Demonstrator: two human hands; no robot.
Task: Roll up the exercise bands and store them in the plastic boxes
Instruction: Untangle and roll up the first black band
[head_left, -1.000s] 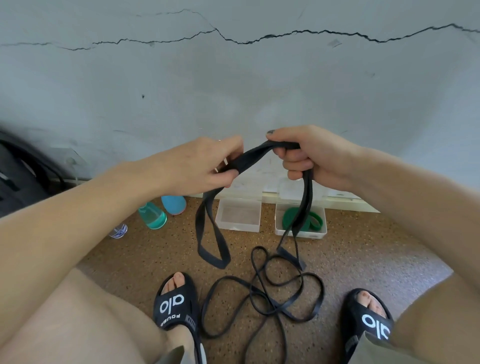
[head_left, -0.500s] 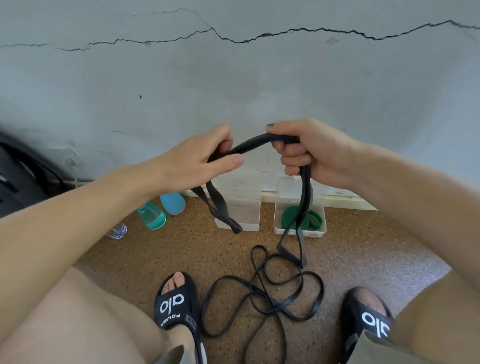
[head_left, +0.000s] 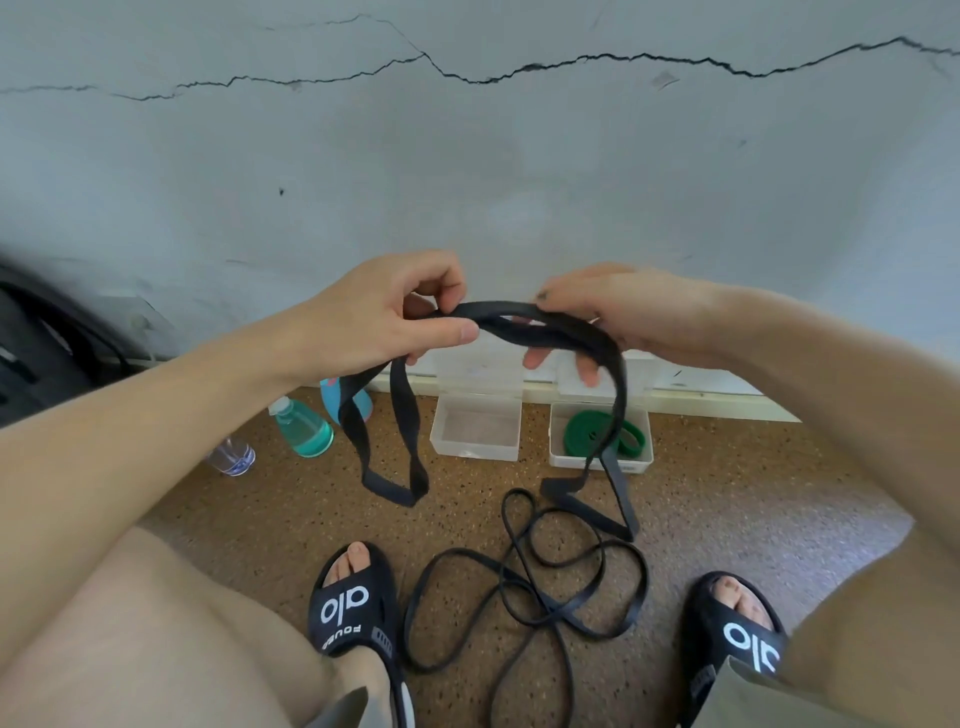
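I hold a wide black exercise band (head_left: 545, 332) up in front of the wall. My left hand (head_left: 384, 317) pinches it between thumb and fingers at its left end. My right hand (head_left: 623, 312) holds the right part, thumb on top and fingers beneath. One loop of the band (head_left: 389, 457) hangs below my left hand, another strand drops from my right hand toward the floor. A thin black band (head_left: 524, 587) lies tangled on the floor between my feet. Two clear plastic boxes sit by the wall: the left box (head_left: 475, 428) has nothing in it, the right box (head_left: 602, 462) holds a rolled green band (head_left: 584, 434).
A teal spray bottle (head_left: 304, 428), a blue bottle (head_left: 332, 397) and a small clear water bottle (head_left: 231, 457) stand on the speckled brown floor at the left. A dark bag (head_left: 36, 348) sits at the far left. My sandalled feet (head_left: 358, 608) flank the thin band.
My right hand has loosened its fist and its fingers now lie under the band. The band between my hands has doubled into a flatter arc, and the loop under my left hand hangs lower.
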